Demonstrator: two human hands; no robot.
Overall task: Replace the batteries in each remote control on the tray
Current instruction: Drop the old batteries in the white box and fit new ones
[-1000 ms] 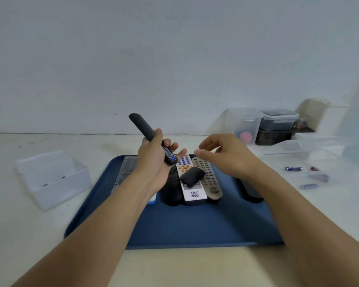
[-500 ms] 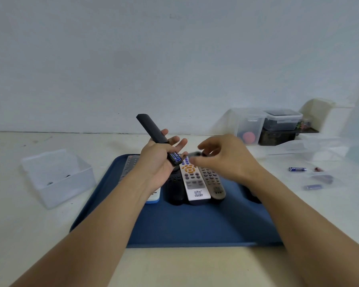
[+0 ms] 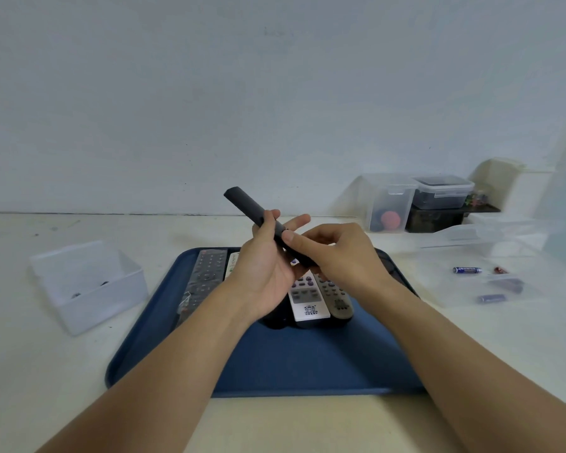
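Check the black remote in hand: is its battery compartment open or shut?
Looks shut, not certain: the black remote shows no exposed battery, but the right hand and left hand cover that end.

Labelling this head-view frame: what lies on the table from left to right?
Clear plastic bin → blue tray → blue battery lying loose on the table.

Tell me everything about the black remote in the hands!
The black remote is a slim, matte, plastic-looking bar with no buttons showing. It is held in the air above the blue tray, tilted with its far end up and to the left. The left hand grips its middle, and the right hand pinches its lower end.
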